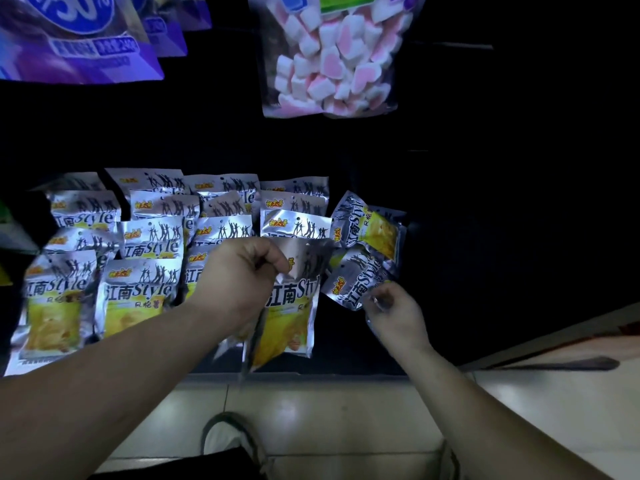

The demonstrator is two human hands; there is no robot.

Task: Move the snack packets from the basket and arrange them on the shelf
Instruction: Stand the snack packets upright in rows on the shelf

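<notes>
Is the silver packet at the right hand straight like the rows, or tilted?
Tilted. The packet the right hand pinches has its lettering slanting up to the right; in the shelved rows it reads level.

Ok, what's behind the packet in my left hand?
Behind the packet in your left hand, more silver packets sit one behind another. Only their tops show; the lower parts are covered.

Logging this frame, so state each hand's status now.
Left hand: grips the upright packet by its top.
Right hand: holds the tilted packet at its lower end.
</notes>
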